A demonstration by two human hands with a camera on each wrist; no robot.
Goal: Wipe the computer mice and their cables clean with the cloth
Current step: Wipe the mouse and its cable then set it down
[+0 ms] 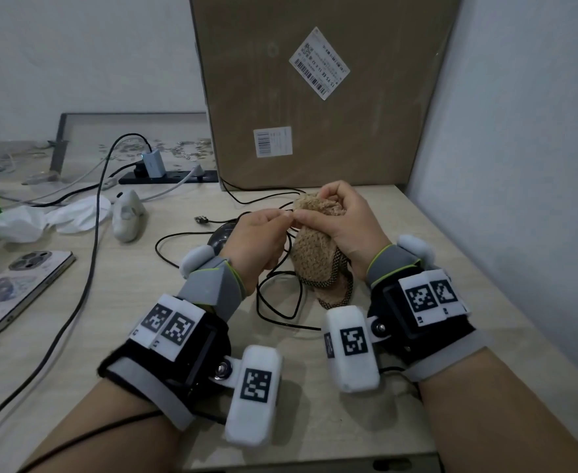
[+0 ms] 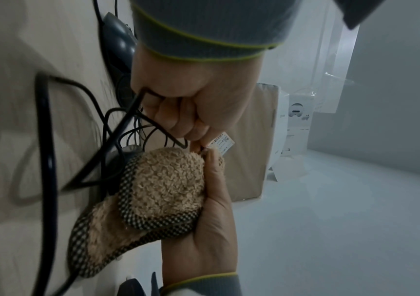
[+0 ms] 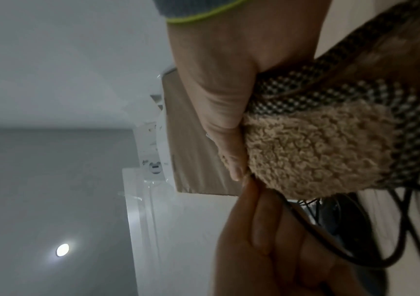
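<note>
My right hand [image 1: 315, 208] grips a bunched tan fleece cloth [image 1: 315, 247] with a checked border, held above the table. The left hand [image 1: 286, 216] pinches a thin black cable [image 1: 275, 303] right beside the cloth, fingertips almost touching the right thumb. In the left wrist view the left hand [image 2: 198, 144] holds the cable [image 2: 128, 120] just above the cloth [image 2: 163, 186], which the right hand [image 2: 211, 160] clasps. The right wrist view shows the right hand [image 3: 239, 172] on the cloth [image 3: 305, 156] and the cable [image 3: 317, 232] running through the left hand [image 3: 249, 186]. A black mouse [image 1: 221, 238] lies partly hidden behind the left hand.
A large cardboard box [image 1: 315, 97] stands at the back against the wall. A pale mouse-shaped object [image 1: 127, 215], crumpled tissue [image 1: 52, 216], a power strip [image 1: 164, 177] with chargers and a phone [image 1: 14, 291] lie to the left. The cable's USB plug [image 1: 201, 219] rests near the mouse.
</note>
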